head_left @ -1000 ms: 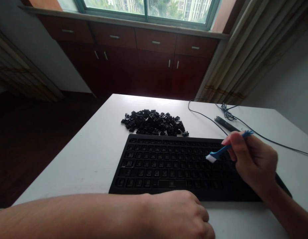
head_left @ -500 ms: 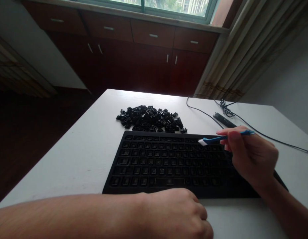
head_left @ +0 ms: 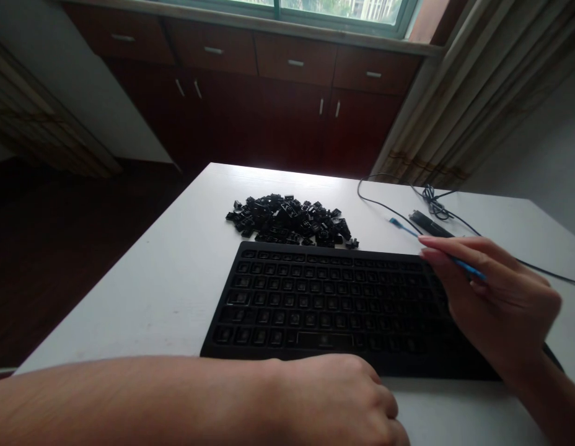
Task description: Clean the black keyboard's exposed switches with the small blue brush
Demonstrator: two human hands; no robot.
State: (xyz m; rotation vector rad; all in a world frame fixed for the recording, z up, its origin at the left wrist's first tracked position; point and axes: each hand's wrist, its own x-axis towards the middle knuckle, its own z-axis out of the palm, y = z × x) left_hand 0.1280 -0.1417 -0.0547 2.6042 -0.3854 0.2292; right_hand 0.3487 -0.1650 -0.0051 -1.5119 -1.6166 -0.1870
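A black keyboard [head_left: 315,303] without its keycaps lies on the white table. Behind it is a heap of loose black keycaps [head_left: 290,220]. My right hand [head_left: 496,297] pinches a thin blue brush [head_left: 405,228] over the keyboard's right part; the brush's small blue end points left, beyond the back edge. My left hand [head_left: 347,399] rests by the keyboard's front edge with its fingers curled. What those fingers hold, if anything, is hidden.
A black bar-shaped object [head_left: 429,224] lies behind my right hand. A coiled black cable [head_left: 435,201] runs over the right side of the white table [head_left: 129,303]. Dark red cabinets [head_left: 287,124] stand beyond.
My right hand has turned the brush, so its white bristles no longer show at the left and a blue end does. The whole view has shifted slightly.
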